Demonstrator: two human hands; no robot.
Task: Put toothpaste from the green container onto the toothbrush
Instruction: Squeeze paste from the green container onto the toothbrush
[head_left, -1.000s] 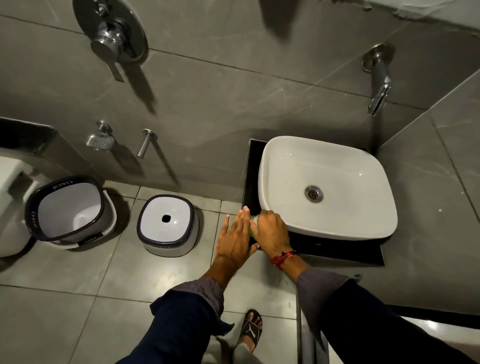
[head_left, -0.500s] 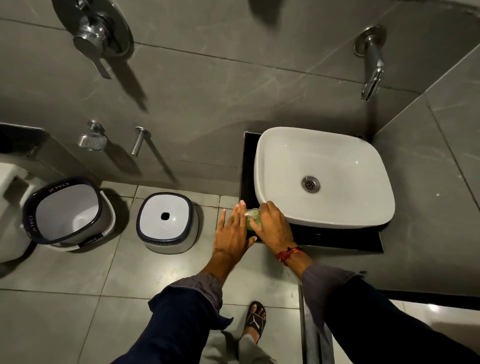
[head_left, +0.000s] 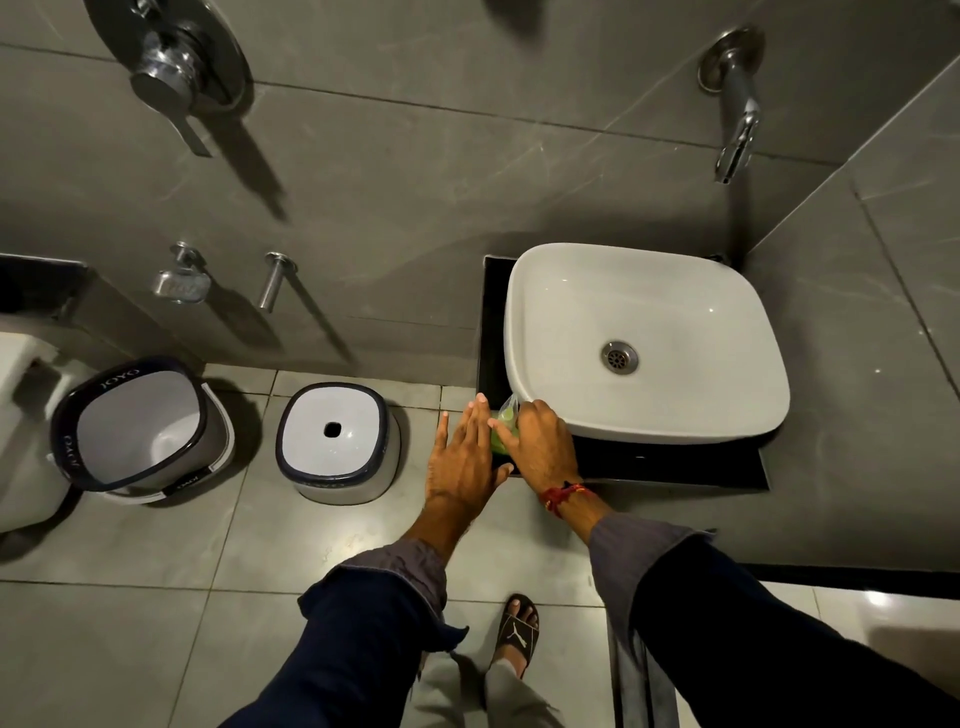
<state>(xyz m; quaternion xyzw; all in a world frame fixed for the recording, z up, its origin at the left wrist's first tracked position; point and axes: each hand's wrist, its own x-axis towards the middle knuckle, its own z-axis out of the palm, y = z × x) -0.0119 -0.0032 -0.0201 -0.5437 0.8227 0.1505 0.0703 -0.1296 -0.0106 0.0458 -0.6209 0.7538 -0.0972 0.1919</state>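
Green container (head_left: 503, 435) pale lime green with clear glossy upper part, pinched between both hands. Right hand (head_left: 540, 446) wore red thread band (head_left: 560, 494) at wrist; sleeve (head_left: 644, 551) behind it grey over dark navy. Basin (head_left: 691, 415) just right of grip was plain white, silver drain (head_left: 619, 356); counter (head_left: 675, 462) under it black. Stool (head_left: 337, 441) left of grip white-topped, navy-rimmed. Bucket (head_left: 140, 423) farther left white, navy rim, white lettering. Wall tiles (head_left: 415, 208) dark grey, faintly veined; floor tiles (head_left: 156, 545) lighter grey. Sandal (head_left: 517, 636) below grip black with white logo.
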